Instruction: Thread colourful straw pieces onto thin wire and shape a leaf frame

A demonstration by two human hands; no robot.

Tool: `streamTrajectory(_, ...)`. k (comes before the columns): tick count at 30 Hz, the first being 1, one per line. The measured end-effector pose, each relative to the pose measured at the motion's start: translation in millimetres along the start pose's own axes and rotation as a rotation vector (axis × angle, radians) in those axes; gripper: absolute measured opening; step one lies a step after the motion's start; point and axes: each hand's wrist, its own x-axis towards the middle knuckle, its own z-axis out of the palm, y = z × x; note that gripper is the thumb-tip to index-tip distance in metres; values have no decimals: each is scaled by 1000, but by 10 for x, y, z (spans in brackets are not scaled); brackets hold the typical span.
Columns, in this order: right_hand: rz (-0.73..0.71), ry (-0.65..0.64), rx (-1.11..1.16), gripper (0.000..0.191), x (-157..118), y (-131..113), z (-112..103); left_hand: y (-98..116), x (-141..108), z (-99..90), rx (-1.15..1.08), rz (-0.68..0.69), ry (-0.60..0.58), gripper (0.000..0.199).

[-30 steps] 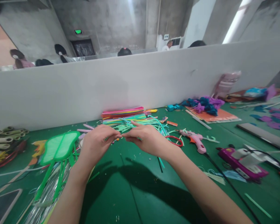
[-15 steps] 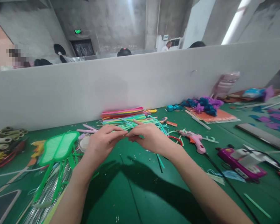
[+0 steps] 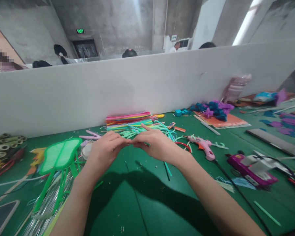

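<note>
Over the green table, my left hand and my right hand meet at the fingertips. Both are pinched, thumbs against fingers; anything held between them is hidden or too small to make out. Just behind the hands lies a heap of thin green and teal strips, with a stack of pink, red and yellow strips beyond it. A white round roll is beside my left hand. To the right of my right wrist rests a pink glue gun.
A green plastic frame with legs stands at left over silvery strands. A purple power strip with black cables sits at right. Blue and purple pieces lie on an orange sheet. A white partition borders the table's back.
The fingertips of both hands have come closer together and shifted slightly left. The whole view has moved a little; the table's things lie as before.
</note>
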Motion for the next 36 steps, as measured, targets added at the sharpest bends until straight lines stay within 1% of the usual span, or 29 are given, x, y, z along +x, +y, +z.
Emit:
streamTrajectory(3, 24, 21, -26, 17, 6, 9, -42, -4, -9, 18, 61, -34, -5, 18)
streamTrajectory(7, 14, 30, -92, 21, 5, 36, -40, 17, -7, 46, 127, 12, -36, 26)
streamTrajectory(10, -6, 22, -68, 23, -1, 67, -26, 19, 3, 55, 74, 53, -34, 27)
streamTrajectory(15, 6, 8, -8, 28, -6, 106, -30, 5, 16, 46, -54, 62, -84, 26)
streamTrajectory(21, 2, 12, -12, 24, 9, 103, 5, 42, 41, 50, -30, 15, -93, 13)
streamTrajectory(24, -6, 13, -35, 21, 9, 96, 18, 69, 51, 36, -21, 32, -84, 18)
streamTrajectory(26, -3, 20, -44, 19, 6, 91, 10, 83, 56, 24, -59, 44, -83, 19)
streamTrajectory(30, 7, 25, -13, 21, 1, 90, -19, 86, 56, 8, -141, 48, -104, 18)
streamTrajectory(32, 0, 29, -2, 21, 4, 94, -24, 75, 50, -4, -137, 50, -104, 18)
streamTrajectory(36, -18, 68, -39, 12, 16, 104, -17, 69, 40, -34, -110, 26, -88, 15)
